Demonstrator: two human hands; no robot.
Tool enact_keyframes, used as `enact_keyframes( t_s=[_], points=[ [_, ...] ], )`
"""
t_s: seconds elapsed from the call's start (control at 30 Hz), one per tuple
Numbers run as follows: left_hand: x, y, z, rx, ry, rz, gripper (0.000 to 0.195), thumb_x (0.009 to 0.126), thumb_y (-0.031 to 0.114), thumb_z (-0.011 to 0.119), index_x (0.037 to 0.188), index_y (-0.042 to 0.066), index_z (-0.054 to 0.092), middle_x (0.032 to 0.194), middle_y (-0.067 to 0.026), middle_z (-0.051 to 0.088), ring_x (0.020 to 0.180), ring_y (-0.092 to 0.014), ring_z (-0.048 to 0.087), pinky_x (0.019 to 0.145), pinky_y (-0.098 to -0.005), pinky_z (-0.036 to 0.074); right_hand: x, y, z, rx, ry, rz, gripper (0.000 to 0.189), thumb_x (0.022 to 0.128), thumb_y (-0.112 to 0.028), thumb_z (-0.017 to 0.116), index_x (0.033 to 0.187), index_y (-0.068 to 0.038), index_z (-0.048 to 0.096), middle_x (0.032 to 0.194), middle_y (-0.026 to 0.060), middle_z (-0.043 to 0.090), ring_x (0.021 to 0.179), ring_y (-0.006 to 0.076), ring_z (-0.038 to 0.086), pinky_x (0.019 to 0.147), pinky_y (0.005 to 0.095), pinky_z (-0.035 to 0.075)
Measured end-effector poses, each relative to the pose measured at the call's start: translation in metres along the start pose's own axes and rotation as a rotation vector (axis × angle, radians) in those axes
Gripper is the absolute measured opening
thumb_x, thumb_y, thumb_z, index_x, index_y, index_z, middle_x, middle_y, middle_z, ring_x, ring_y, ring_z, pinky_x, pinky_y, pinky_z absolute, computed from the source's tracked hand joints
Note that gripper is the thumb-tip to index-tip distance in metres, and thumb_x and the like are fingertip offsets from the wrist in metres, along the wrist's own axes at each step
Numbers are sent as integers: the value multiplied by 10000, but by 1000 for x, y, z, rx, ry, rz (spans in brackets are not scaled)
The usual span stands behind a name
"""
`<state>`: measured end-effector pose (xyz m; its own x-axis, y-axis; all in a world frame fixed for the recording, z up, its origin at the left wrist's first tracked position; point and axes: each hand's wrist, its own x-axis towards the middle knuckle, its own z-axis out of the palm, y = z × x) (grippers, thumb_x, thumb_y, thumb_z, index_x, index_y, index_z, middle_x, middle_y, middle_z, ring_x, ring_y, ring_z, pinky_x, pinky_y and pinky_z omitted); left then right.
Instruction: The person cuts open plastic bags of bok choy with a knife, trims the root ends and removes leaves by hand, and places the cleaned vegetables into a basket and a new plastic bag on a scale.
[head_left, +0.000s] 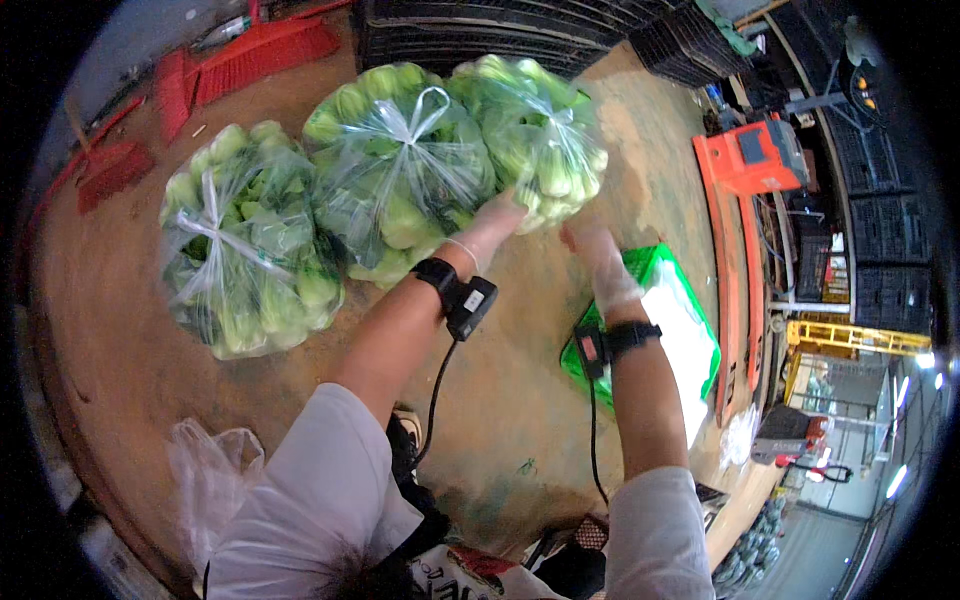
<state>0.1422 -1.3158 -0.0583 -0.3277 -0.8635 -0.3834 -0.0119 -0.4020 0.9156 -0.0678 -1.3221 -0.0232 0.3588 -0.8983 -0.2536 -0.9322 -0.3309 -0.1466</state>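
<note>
Three tied clear plastic bags of bok choy sit on the floor before me: a left bag (247, 255), a middle bag (405, 165) and a right bag (544, 135). My left hand (495, 225) is at the lower left side of the right bag, close to the middle one; whether its fingers grip the plastic is unclear. Just below the right bag's lower right edge is my right hand (600, 259), blurred, with no object visible in it. Both hands seem to wear thin translucent gloves. Beneath my right forearm stands a green crate (709, 360) with a bright white top surface.
Black plastic crates (480, 34) are stacked beyond the bags. Red brooms (262, 56) lie at the upper left. An orange pallet jack (757, 161) stands to the right. Crumpled clear plastic bags (206, 480) rest at the lower left of the brown floor (495, 405).
</note>
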Motion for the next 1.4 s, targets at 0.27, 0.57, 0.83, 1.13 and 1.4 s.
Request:
enact_keyframes(
  t_s=[0.27, 0.57, 0.83, 1.13, 1.4],
  points=[
    [-95, 28, -109, -520, -285, 305, 428, 924, 237, 428, 1253, -36, 426, 1184, -181, 529, 1056, -250, 535, 936, -349, 422, -328, -53, -37, 317, -143, 303, 289, 871, -233, 501, 1030, -12, 600, 954, 179, 629, 892, 333, 597, 795, 393, 468],
    [-377, -85, -34, -461, 163, -18, 321, 901, 225, 468, 1109, -3, 558, 983, -112, 618, 947, -193, 574, 849, -322, 456, -627, -148, -11, 502, 10, 900, 249, 849, -217, 545, 996, -33, 627, 906, 225, 621, 830, 367, 604, 695, 381, 478],
    [-451, 26, 84, -127, -135, 130, 305, 931, 239, 421, 1096, 36, 578, 966, -59, 616, 879, -145, 581, 807, -281, 454, -806, -213, 19, 661, 388, 1133, 297, 844, -190, 568, 1055, 17, 595, 877, 209, 643, 827, 279, 643, 701, 328, 481],
    [-567, 49, 298, 355, -912, 515, 217, 896, 157, 526, 1068, 43, 592, 916, -61, 643, 819, -117, 604, 754, -256, 477, -905, -278, 85, 769, 605, 1124, 324, 859, -94, 539, 1155, 37, 531, 1003, 206, 621, 884, 219, 612, 796, 294, 456],
    [-718, 48, 456, 789, -1749, 1199, 243, 800, 257, 533, 884, 41, 605, 828, -178, 614, 788, -339, 589, 679, -415, 471, -943, -315, 34, 578, 798, 1127, 368, 838, -159, 549, 1178, -20, 536, 1006, 211, 609, 966, 316, 584, 837, 361, 450]
  ],
)
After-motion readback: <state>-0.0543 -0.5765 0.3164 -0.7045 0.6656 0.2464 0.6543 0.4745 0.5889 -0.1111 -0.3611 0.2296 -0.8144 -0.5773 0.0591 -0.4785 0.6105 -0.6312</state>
